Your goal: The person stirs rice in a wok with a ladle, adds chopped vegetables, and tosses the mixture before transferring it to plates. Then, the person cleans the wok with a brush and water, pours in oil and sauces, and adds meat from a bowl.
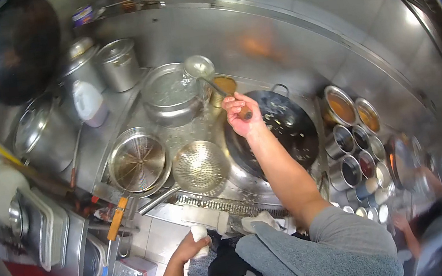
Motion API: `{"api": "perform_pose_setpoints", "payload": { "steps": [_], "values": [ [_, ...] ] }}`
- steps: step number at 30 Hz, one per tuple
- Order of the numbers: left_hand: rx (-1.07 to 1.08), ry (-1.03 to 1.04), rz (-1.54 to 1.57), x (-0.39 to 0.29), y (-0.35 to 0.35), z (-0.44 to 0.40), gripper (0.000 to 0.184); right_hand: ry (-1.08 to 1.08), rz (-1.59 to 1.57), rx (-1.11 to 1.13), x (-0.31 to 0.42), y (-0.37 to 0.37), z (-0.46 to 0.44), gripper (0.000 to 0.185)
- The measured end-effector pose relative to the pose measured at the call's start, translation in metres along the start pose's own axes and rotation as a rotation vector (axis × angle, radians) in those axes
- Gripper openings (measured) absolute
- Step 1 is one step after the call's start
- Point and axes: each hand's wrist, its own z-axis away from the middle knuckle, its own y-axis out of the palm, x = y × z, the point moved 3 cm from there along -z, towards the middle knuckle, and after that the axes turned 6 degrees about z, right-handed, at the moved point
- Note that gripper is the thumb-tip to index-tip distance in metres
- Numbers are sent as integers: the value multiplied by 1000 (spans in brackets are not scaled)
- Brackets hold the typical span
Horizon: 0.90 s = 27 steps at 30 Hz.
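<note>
My right hand [240, 114] is wrapped round the wooden handle end of a ladle [216, 87]. The ladle's metal bowl hangs over the right rim of a metal pot of clear liquid [167, 109]. Below my right forearm is a black wok [300, 127] with small pale bits scattered inside. Low down, near the stove's front edge, my left hand [188, 248] is closed on a folded white cloth [200, 240]. A perforated strainer [201, 167] rests between the wok and a round pan holding a wire skimmer [138, 161].
Several metal containers of sauces and seasonings [341, 105] stand to the right. A white plastic jug [89, 104] and lidded pots [118, 67] are at the left back. A long wooden-handled tool [117, 220] juts out at front left. Part of another person [439, 226] shows at the right edge.
</note>
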Motion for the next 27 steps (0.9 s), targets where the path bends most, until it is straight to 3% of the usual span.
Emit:
{"api": "perform_pose_setpoints", "payload": {
  "steps": [2, 4, 10, 12, 15, 20, 22, 24, 26, 27],
  "values": [
    [111, 12, -45, -20, 5, -24, 36, -58, 85, -29, 21, 16, 42, 16],
    [16, 226, -57, -43, 20, -43, 34, -63, 209, -57, 44, 27, 84, 15],
    [54, 160, 12, -82, 73, -63, 34, -253, 727, -492, 109, 42, 211, 15],
    [41, 198, 58, -72, 76, -65, 45, -157, 710, -502, 120, 46, 261, 14],
    [-93, 200, 102, -50, 58, -68, 68, -235, 798, -661, 121, 52, 333, 27],
    [-284, 126, 44, -26, 33, -80, 63, -189, 910, -772, 100, 51, 443, 65],
    [-334, 77, -4, 21, 16, -105, 67, -142, 926, -780, 94, 43, 478, 71],
    [-342, 23, -251, 76, 1, -129, 71, -88, 952, -780, 83, 40, 500, 80],
    [-611, 5, -578, 81, 14, -122, 75, -34, 1016, -760, 73, 40, 515, 82],
    [-639, 3, -569, 74, 23, -115, 78, 8, 1154, -773, 72, 34, 521, 82]
  ]
}}
